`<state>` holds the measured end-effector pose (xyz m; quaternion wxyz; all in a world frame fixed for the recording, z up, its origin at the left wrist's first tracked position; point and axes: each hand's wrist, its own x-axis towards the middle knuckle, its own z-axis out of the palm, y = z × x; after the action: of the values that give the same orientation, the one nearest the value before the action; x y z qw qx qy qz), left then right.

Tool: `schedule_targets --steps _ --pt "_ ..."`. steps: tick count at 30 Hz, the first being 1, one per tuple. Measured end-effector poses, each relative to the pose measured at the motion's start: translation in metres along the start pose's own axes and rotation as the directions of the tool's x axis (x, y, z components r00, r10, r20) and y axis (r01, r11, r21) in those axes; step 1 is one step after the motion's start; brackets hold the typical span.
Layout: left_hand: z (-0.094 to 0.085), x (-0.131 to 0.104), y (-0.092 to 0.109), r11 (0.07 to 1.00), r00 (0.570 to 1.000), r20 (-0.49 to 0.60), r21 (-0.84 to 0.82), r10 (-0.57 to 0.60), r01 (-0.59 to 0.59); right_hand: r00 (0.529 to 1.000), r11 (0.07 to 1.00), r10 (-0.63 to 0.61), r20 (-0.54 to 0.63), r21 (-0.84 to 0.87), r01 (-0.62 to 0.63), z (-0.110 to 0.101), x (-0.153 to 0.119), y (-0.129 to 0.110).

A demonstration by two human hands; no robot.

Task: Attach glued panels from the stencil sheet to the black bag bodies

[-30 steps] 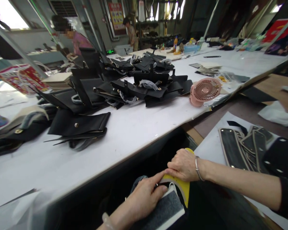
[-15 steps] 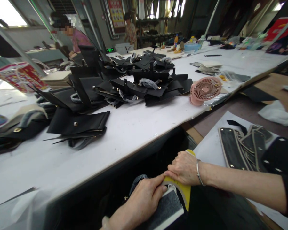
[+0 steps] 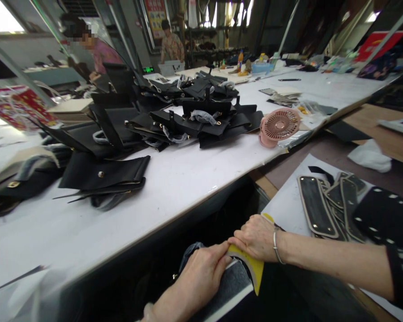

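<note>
At the lower middle, my left hand (image 3: pixel 203 275) is closed over the edge of a dark grey panel (image 3: pixel 233 286) with pale edges, its fingertips against the yellow piece. My right hand (image 3: pixel 253 237), with a silver bangle at the wrist, is wrapped round a yellow curved piece (image 3: pixel 254 270). The curved inner edge of this piece lies along the end of the panel. Beside my left hand, a clear-wrapped loop (image 3: pixel 190 256) and a small gold fitting show. Whatever lies under the panel is dark and mostly hidden.
Several black bags (image 3: pixel 208 129) lie heaped on the white table (image 3: pixel 174 201). A pink fan (image 3: pixel 278 127) stands near its edge. To the right, black trimmed straps (image 3: pixel 317 208) lie on white paper. Two people are behind the table, one in a pink top (image 3: pixel 105 56).
The view has shifted slightly, so the table and bags sit further left. Both hands keep their grips; a white crumpled edge by my left fingertips now shows less.
</note>
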<state>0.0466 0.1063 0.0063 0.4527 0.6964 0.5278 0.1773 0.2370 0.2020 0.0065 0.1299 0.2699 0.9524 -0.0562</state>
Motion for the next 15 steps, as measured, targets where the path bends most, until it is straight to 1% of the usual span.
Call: schedule_targets --steps 7,9,13,15 --pt "0.005 -0.001 -0.005 0.996 1.000 -0.007 0.086 0.028 -0.028 0.995 0.995 0.096 0.042 0.028 -0.097 0.000 -0.009 -0.011" --pt "0.007 -0.001 -0.007 0.995 0.999 -0.007 0.089 0.037 -0.036 0.990 0.990 0.133 0.046 0.044 -0.135 0.002 -0.012 -0.016" --pt "0.005 -0.005 -0.005 0.998 0.998 -0.005 0.040 0.057 -0.057 0.973 0.970 0.225 0.042 0.083 -0.228 0.006 -0.020 -0.031" --pt "0.001 -0.006 -0.003 0.998 0.999 0.020 -0.053 0.044 -0.043 0.960 0.954 0.277 0.034 0.107 -0.279 0.008 -0.024 -0.040"
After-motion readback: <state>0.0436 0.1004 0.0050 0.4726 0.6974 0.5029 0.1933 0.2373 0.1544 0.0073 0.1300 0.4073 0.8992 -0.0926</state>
